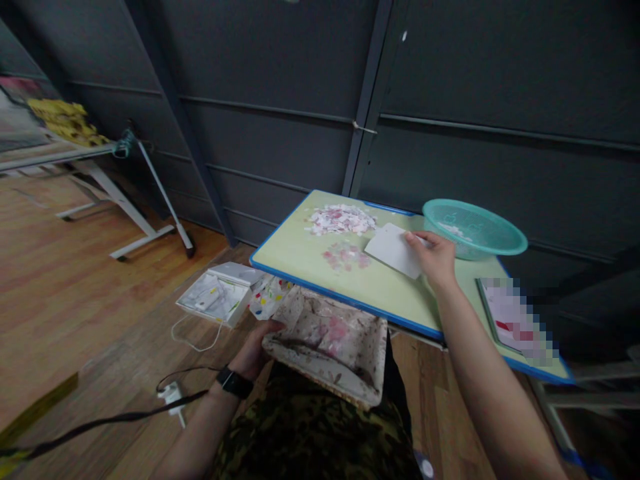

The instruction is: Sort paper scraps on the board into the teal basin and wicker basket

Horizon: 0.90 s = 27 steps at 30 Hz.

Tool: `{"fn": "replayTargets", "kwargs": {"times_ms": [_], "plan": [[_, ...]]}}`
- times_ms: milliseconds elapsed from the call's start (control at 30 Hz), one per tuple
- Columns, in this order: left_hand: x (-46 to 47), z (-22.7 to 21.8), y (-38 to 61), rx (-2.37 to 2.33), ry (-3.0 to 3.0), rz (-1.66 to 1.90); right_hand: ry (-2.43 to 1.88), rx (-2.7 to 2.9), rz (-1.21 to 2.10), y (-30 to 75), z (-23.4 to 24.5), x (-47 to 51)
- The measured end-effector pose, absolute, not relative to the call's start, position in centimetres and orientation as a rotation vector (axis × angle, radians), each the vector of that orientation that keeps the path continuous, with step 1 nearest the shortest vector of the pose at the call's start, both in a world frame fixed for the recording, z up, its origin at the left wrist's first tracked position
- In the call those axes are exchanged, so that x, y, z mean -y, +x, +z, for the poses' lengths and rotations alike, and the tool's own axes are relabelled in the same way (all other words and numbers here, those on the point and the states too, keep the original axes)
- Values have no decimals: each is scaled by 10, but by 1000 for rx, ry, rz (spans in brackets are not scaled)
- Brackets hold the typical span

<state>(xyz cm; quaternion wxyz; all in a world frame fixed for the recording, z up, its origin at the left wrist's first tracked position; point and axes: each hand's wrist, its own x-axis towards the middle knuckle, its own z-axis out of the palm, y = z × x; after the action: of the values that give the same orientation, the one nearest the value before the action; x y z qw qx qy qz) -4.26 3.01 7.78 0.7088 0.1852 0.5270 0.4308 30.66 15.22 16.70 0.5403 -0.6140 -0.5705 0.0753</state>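
My left hand (255, 352) grips the left rim of a shallow, speckled floral-patterned box (377, 360). The box is tilted just below the table's near edge, with some pinkish bits inside. A flat white card (391, 250) is pinched in my right hand (434, 257) above the tabletop. Left of the card lies a thin scatter of pink and white flakes (346, 256). Behind that sits a larger heap of white and pink flakes (341, 219). A turquoise plastic basin (480, 230) with white pieces inside stands just beyond my right hand.
The pale yellow table (295, 243) has a blue edge. A phone-like device (510, 317), partly pixelated, lies at its right. On the floor at left are an open white box (215, 297) and a power adapter (173, 397) with cables. A dark panelled wall (270, 73) stands behind.
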Motion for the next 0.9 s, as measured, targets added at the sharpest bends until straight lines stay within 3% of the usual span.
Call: {"fn": "replayTargets", "kwargs": {"times_ms": [733,900], "plan": [[-30,83,-42,-1177,403,944,-1397,1572,173,287,159,-139],[-30,78,-43,-1147,408,965,-1353,1559,-10,267,172,-110]]}}
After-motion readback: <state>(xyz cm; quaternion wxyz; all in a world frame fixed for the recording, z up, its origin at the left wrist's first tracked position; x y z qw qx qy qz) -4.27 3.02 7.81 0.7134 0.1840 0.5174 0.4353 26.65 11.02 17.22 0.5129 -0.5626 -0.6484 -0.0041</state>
